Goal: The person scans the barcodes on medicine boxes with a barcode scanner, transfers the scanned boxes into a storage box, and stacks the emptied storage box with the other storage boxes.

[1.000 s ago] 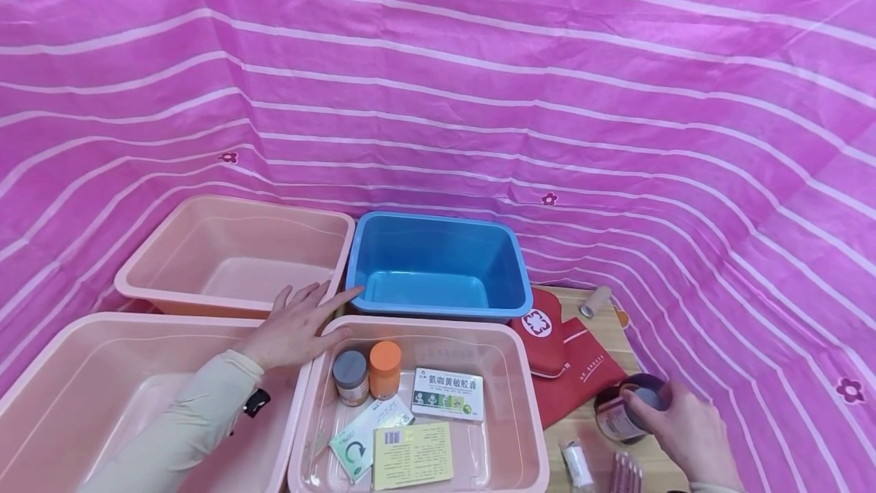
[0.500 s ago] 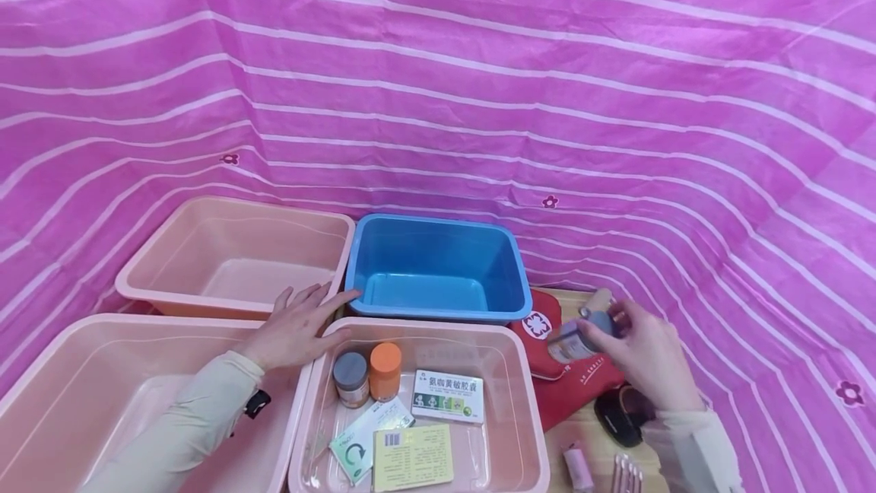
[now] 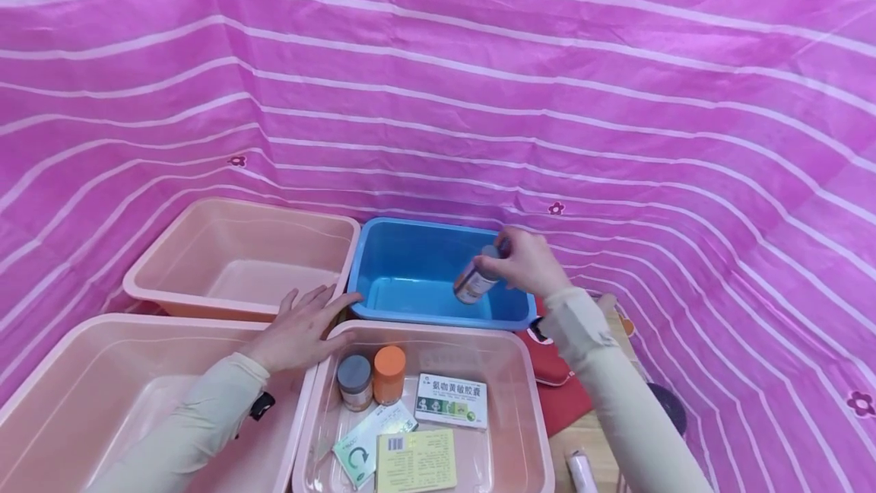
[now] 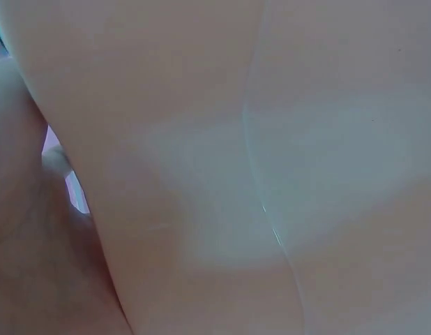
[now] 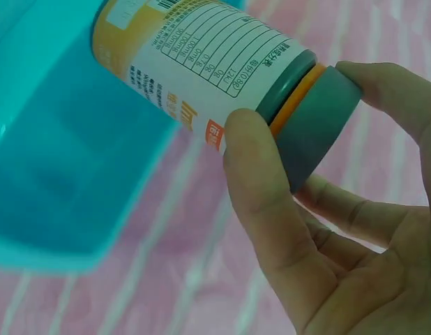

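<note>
tilted bottle (image 3: 474, 284): a smooth cylinder with a gray cap, a narrow orange ring beneath the cap and a glossy label, white with a printed table and orange toward the base; it slants down and to the left from the fingertips of the right hand (image 3: 530, 261), over the hollow of the blue bin (image 3: 411, 242), a rounded rectangular plastic tub. the right hand is narrowed to a pinch, thumb on one side of the cap and fingers on the other. under the right forearm, a red pouch (image 3: 547, 364) of soft cloth lies on a pale wood-grained table (image 3: 582, 436). the left hand (image 3: 301, 329) is wide, fingers stretched and thumb spread apart, laid across the meeting rims of the bins, index fingertip at the blue corner. to the right of the left hand, a glossy pink bin (image 3: 509, 402) contains a squat gray-lidded jar (image 3: 354, 383), an orange-lidded jar (image 3: 388, 375) beside it, and flat card boxes, among them a white box (image 3: 452, 400) and a pale yellow box (image 3: 416, 461). beyond both hands hangs creased purple fabric (image 3: 438, 82) with white stripes.
</note>
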A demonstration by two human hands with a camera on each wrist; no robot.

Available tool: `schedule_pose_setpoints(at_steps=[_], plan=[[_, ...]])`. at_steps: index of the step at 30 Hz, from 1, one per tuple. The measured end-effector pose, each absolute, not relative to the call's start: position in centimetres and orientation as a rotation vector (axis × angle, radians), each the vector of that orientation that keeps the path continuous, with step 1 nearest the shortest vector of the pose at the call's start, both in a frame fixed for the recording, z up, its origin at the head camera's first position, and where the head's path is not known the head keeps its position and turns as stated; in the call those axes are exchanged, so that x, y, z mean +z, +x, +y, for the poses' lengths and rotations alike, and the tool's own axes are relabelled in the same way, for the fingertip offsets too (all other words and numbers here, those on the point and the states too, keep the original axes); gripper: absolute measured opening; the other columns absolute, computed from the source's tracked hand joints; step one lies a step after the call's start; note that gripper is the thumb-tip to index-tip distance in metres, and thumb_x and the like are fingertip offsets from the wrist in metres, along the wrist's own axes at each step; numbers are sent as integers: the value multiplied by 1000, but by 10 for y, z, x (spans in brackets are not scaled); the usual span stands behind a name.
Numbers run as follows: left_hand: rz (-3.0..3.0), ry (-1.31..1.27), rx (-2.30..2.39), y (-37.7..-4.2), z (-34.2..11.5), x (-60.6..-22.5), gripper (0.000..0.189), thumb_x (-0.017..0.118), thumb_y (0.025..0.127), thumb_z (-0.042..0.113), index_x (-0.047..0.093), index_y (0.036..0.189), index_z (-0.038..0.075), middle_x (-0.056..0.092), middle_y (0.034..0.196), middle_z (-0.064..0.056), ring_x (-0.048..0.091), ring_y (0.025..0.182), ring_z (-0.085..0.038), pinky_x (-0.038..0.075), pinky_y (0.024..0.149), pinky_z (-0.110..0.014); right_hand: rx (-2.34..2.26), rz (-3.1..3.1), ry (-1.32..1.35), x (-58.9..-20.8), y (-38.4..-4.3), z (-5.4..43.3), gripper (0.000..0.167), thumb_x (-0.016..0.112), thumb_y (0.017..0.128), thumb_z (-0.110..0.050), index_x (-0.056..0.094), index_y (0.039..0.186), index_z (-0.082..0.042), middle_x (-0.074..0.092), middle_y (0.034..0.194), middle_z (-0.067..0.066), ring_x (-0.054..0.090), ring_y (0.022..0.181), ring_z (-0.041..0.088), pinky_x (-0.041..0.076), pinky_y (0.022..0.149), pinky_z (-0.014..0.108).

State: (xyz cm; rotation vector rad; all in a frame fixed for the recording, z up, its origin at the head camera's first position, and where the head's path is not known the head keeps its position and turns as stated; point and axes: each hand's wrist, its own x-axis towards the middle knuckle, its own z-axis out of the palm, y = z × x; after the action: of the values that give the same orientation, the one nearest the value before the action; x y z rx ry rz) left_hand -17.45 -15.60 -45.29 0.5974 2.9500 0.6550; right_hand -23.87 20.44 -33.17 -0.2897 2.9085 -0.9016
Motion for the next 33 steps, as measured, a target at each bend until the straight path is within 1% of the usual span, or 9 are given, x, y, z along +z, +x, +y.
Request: schedule_pose_setpoints(at_steps=[2, 6, 13, 18, 21, 25, 29, 32, 33], plan=[[2955, 591, 649, -174, -156, -454, 70, 67, 95, 52, 43, 155, 27, 43, 159, -22, 34, 148, -50, 10, 118, -77, -857, 2880, -315, -341, -254, 188, 43, 78, 91, -35, 61, 116, -5, 73, 108, 19, 74, 81, 27, 62, 58, 30], [2959, 588, 633, -174, -155, -455, 70, 67, 95, 51, 43, 155, 26, 44, 158, -22, 34, 148, -50, 11, 118, -77, -703, 2854, -346, -356, -276, 155, 44, 78, 91, -38, 64, 117, -6, 73, 106, 14, 72, 78, 21, 62, 61, 29], [2950, 591, 603, -175, -152, -458, 70, 66, 95, 51, 43, 156, 26, 42, 160, -21, 33, 149, -50, 10, 119, -77, -701, 2763, -383, -374, -302, 109, 40, 78, 92, -30, 63, 119, -5, 70, 110, 13, 71, 86, 23, 64, 68, 36], [2950, 609, 597, -176, -150, -458, 69, 66, 96, 51, 43, 156, 25, 42, 160, -21, 33, 148, -50, 11, 118, -77, -646, 2753, -406, -391, -323, 89, 38, 80, 91, -30, 64, 116, -5, 71, 106, 12, 70, 82, 22, 63, 64, 34], [2949, 615, 595, -176, -150, -458, 69, 65, 96, 53, 43, 156, 26, 42, 160, -21, 33, 149, -49, 11, 119, -76, -597, 2756, -401, -405, -334, 82, 38, 80, 91, -31, 64, 115, -6, 70, 106, 12, 70, 80, 21, 63, 65, 34], [2950, 619, 603, -176, -150, -457, 69, 65, 96, 53, 42, 156, 27, 42, 160, -21, 33, 149, -49, 11, 119, -76, -578, 2763, -406, -419, -342, 77, 42, 77, 93, -31, 63, 124, -6, 69, 113, 12, 68, 87, 21, 63, 72, 34], [2953, 605, 627, -175, -153, -456, 69, 66, 95, 52, 43, 156, 27, 42, 159, -22, 33, 149, -49, 10, 119, -76, -626, 2805, -454, -419, -342, 75, 44, 75, 96, -27, 62, 132, -5, 69, 120, 15, 67, 100, 26, 61, 86, 40], [2961, 595, 623, -176, -157, -456, 68, 66, 96, 51, 43, 155, 27, 43, 159, -22, 33, 149, -49, 11, 119, -76, -682, 2839, -520, -412, -335, 76, 42, 74, 96, -27, 63, 130, -5, 69, 121, 16, 67, 105, 27, 60, 92, 43], [2966, 595, 616, -176, -157, -455, 68, 66, 96, 51, 43, 155, 27, 43, 159, -22, 33, 149, -49, 11, 119, -76, -702, 2848, -551, -409, -331, 76, 40, 74, 96, -27, 64, 128, -5, 70, 120, 16, 67, 106, 27, 60, 92, 43]])
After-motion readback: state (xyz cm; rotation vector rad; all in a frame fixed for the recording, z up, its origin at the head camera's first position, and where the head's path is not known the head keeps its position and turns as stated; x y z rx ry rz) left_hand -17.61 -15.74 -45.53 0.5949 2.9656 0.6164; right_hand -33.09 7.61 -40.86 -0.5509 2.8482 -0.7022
